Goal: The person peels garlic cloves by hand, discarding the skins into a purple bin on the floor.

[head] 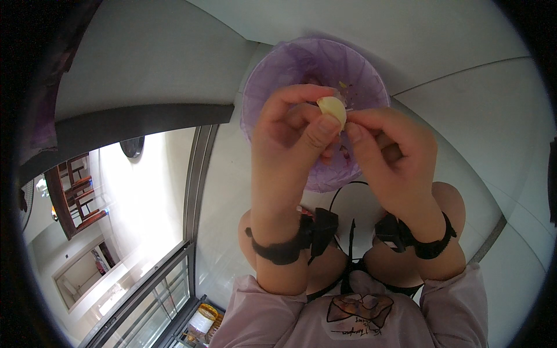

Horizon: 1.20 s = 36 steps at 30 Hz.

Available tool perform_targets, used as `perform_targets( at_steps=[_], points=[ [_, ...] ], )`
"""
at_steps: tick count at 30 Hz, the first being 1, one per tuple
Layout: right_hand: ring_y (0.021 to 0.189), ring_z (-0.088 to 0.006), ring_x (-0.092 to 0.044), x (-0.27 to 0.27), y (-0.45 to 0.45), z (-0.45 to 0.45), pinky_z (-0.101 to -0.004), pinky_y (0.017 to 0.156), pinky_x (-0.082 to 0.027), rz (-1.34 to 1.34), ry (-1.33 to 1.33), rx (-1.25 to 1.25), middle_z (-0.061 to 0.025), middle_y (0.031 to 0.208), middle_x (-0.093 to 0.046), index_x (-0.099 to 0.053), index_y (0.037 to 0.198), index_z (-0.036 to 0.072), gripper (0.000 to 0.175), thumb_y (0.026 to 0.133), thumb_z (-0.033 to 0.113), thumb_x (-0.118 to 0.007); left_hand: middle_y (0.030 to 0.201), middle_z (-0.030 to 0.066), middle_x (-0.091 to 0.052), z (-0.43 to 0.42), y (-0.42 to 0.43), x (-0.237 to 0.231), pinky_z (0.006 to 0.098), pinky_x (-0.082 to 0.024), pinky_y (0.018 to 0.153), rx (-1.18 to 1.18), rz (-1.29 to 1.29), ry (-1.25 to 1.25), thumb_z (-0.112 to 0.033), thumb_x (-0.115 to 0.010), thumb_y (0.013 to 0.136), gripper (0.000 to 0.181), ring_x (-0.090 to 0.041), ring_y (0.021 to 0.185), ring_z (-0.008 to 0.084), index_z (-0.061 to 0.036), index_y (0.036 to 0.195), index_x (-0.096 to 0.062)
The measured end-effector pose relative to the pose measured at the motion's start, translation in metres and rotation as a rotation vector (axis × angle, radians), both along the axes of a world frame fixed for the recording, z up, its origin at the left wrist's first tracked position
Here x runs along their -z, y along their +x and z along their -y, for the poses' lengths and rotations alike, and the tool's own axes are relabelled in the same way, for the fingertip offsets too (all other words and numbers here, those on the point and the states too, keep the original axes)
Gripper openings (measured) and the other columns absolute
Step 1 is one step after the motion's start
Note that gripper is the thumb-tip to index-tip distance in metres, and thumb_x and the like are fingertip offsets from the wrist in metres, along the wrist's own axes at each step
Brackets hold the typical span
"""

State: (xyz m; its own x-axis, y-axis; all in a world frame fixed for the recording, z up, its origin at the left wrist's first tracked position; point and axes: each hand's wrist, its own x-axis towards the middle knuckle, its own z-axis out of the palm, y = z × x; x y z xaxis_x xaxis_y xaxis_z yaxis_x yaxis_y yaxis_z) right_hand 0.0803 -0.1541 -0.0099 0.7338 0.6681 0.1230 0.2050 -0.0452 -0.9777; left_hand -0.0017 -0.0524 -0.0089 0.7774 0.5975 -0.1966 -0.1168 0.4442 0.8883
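Note:
A pale yellow garlic clove (333,108) sits between the thumb and fingers of my left hand (291,115). My right hand (389,143) meets it from the other side, with thumb and index finger pinched together at the clove's right edge. Whether a bit of skin is between those two fingertips is too small to tell. Both hands are above a round bin (272,65) lined with a purple plastic bag. Scraps of peel (343,152) lie inside the bin, partly hidden by my hands.
Pale tiled walls (457,39) rise behind the bin and to the right. On the left a dark-framed glass door (191,182) borders a bright room with a wooden chair (78,191). A jar with a yellow lid (204,317) stands at lower left. Black straps circle both wrists.

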Motion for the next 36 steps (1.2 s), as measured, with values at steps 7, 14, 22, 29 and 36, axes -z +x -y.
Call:
perform_targets(
  at_steps=[7,14,22,29,36],
  points=[
    [0.045,-0.0141,-0.048,0.0010,0.0013,0.0020,-0.0219,0.041,-0.036,0.043,-0.005,-0.015,-0.0066,0.062,-0.053,-0.056,0.075,0.003,0.005,0.070,0.003,-0.057,0.084,0.0034,-0.055,0.0000,0.0010,0.0028,0.0200,-0.044,0.065,0.023,0.009,0.089,-0.001,-0.060,0.073,0.025,-0.051,0.076,0.0089,-0.0016,0.096,-0.052],
    [0.046,-0.0139,-0.049,0.0022,0.0017,0.0034,-0.0222,0.041,-0.036,0.034,0.015,-0.017,-0.0062,0.062,-0.053,-0.055,0.075,0.003,0.005,0.070,0.002,-0.056,0.083,0.0045,-0.055,0.0001,-0.0005,0.0053,0.0206,-0.044,0.063,0.033,0.015,0.105,-0.004,-0.062,0.072,0.025,-0.052,0.074,0.0095,-0.0007,0.095,-0.052],
    [0.050,-0.0178,-0.051,0.0009,0.0061,0.0037,-0.0247,0.044,-0.038,0.114,0.010,-0.087,-0.0074,0.064,-0.054,-0.056,0.078,0.003,0.008,0.070,0.003,-0.057,0.083,0.0057,-0.056,0.0002,0.0001,0.0067,0.0206,-0.044,0.060,-0.003,-0.008,0.053,-0.014,-0.061,0.075,0.026,-0.052,0.070,0.0102,-0.0006,0.096,-0.052],
    [0.051,-0.0185,-0.051,0.0008,0.0046,0.0046,-0.0252,0.044,-0.038,0.136,0.018,-0.057,-0.0077,0.065,-0.053,-0.055,0.077,0.003,0.007,0.070,0.001,-0.056,0.083,0.0057,-0.056,0.0009,-0.0002,0.0058,0.0207,-0.044,0.058,0.013,0.007,0.022,-0.015,-0.061,0.075,0.026,-0.052,0.070,0.0104,-0.0007,0.095,-0.053],
    [0.050,-0.0028,-0.041,0.0042,0.0043,0.0041,-0.0152,0.042,-0.029,0.134,0.060,-0.102,-0.0023,0.066,-0.051,-0.054,0.079,-0.001,0.003,0.077,0.001,-0.053,0.084,0.0059,-0.057,-0.0004,-0.0018,0.0069,0.0204,-0.044,0.058,0.019,0.020,0.023,-0.012,-0.060,0.075,0.023,-0.053,0.072,0.0103,-0.0011,0.094,-0.053]
  ],
)
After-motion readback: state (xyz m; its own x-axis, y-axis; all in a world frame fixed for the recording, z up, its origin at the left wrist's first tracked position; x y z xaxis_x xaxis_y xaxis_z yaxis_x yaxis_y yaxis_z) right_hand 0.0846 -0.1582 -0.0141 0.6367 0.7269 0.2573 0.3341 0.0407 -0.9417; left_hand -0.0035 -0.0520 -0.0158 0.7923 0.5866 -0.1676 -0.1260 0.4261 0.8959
